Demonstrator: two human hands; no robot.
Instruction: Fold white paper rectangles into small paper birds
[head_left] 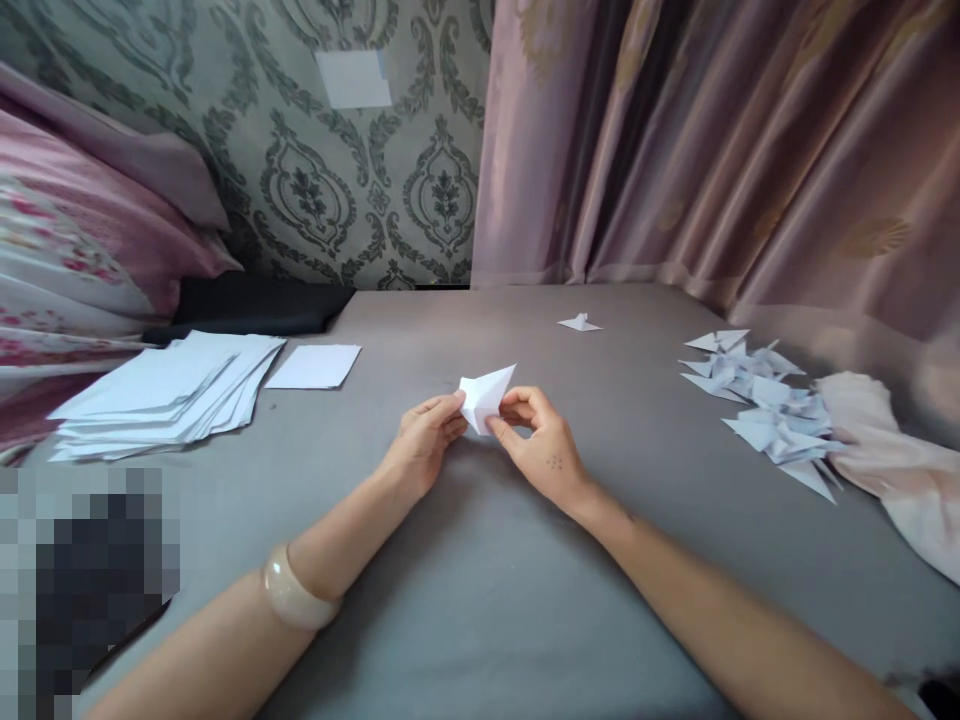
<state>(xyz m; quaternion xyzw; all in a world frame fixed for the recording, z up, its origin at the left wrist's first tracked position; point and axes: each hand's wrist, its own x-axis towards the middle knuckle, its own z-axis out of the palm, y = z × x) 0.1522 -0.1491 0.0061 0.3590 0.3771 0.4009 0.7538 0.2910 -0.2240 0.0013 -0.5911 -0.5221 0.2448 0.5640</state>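
A small white folded-paper figure [484, 398], pointed at its upper right, is held up in front of me over the grey surface. My left hand [426, 436] pinches its left edge between thumb and fingers. On the opposite side, my right hand [541, 440] grips the lower right part with thumb and bent fingers. The fingertips behind the paper are partly hidden. A pale bangle [294, 592] circles my left forearm.
Stacked white paper sheets [172, 385] and a smaller paper pile [315, 367] lie left. Several folded-paper figures [765, 405] are heaped right, beside a pale cloth [900, 450]. One lone folded figure [580, 322] sits farther back. A curtain [675, 140] hangs behind the grey surface [480, 600].
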